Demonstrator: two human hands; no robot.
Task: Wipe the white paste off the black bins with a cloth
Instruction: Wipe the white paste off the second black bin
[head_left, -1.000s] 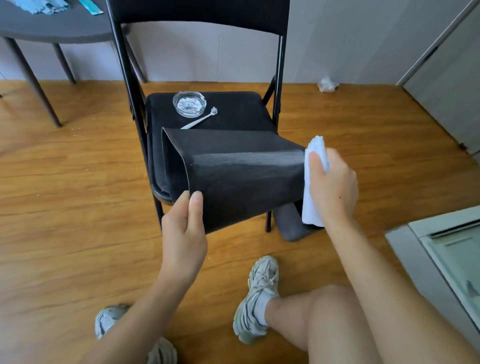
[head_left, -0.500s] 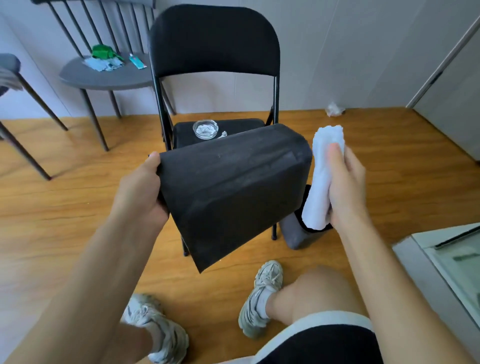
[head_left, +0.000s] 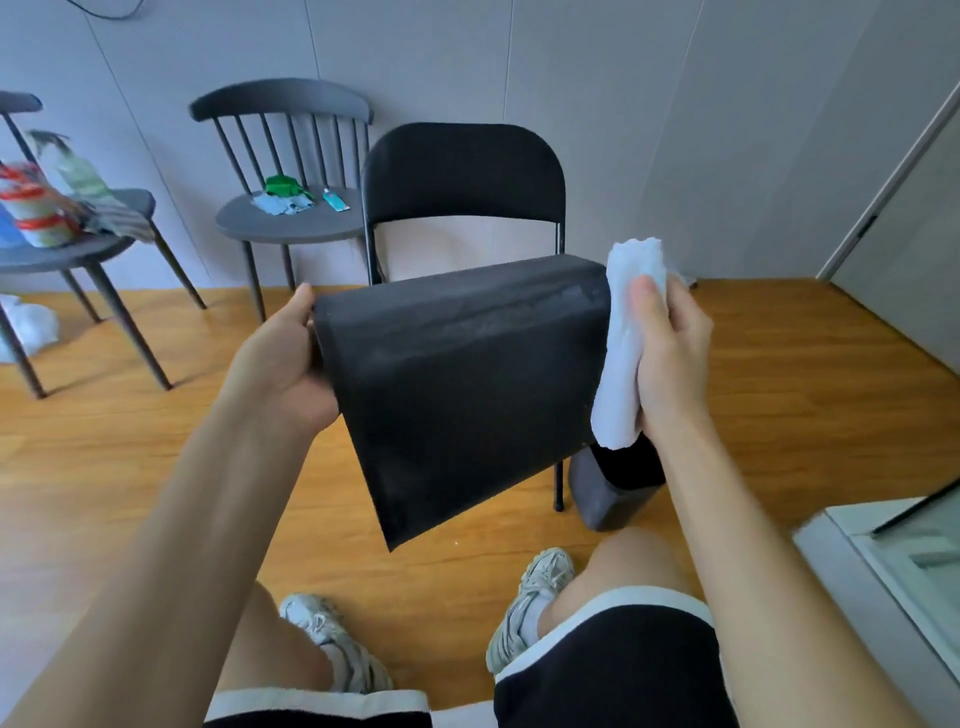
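Note:
A black bin (head_left: 467, 384) is held up in front of me, turned so its base faces the camera. Faint greyish smears run along its upper edge. My left hand (head_left: 283, 364) grips the bin's left side. My right hand (head_left: 667, 353) holds a rolled white cloth (head_left: 626, 343) pressed against the bin's right edge. A second dark bin (head_left: 608, 491) stands on the floor beside the chair leg, partly hidden behind the held bin and cloth.
A black folding chair (head_left: 462, 176) stands right behind the bin; its seat is hidden. A grey spindle chair (head_left: 291, 223) with small items sits at the back left, another with packages (head_left: 41, 208) at far left. A white cabinet (head_left: 893, 561) is at lower right.
The bin was lifted off the chair seat and tipped so its base faces me. The cloth hand stayed at its right edge. The camera tilted upward.

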